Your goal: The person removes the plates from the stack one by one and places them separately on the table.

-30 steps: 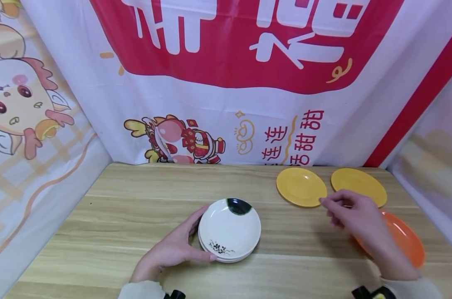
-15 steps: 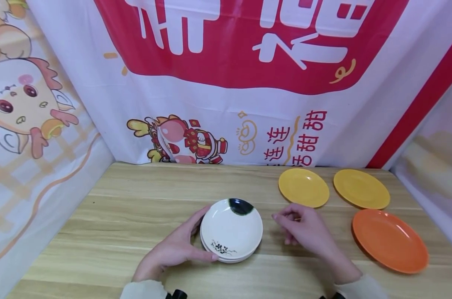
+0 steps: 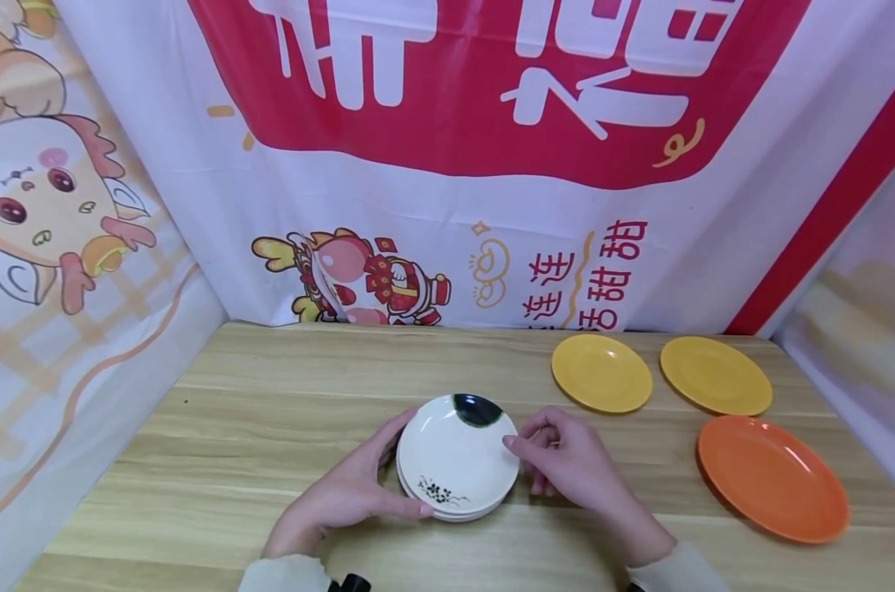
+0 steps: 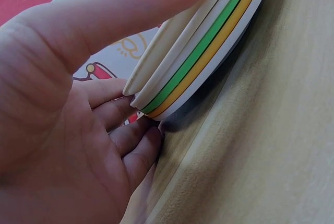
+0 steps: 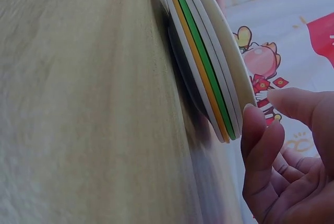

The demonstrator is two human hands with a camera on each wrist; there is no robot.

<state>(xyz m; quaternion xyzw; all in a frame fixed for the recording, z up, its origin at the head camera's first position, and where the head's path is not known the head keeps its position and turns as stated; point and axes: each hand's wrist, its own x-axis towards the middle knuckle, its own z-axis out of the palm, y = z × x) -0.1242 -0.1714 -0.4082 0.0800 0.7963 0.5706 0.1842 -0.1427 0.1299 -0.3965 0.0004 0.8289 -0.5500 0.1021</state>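
In the head view, a stack of several round plates stands on the wooden table, topped by a white plate (image 3: 454, 456) with a dark green patch and small black flowers. Both wrist views show the stack's layered edges, among them a green rim (image 4: 209, 36) and an orange rim (image 5: 194, 51). My left hand (image 3: 343, 493) holds the stack from the left, thumb along the near rim and fingers behind. At the right rim, my right hand (image 3: 565, 456) has its index fingertip beside the top plate's edge. Its thumb (image 5: 292, 104) stands apart from the index finger.
Two yellow plates (image 3: 601, 374) (image 3: 716, 376) lie at the back right of the table (image 3: 269, 395). An orange oval plate (image 3: 772, 478) lies nearer, on the right. Printed cloth (image 3: 447, 247) hangs behind the table and along its sides.
My right hand has moved left from beside the yellow and orange plates to the stack's right rim. My left hand and the stack have stayed in place.
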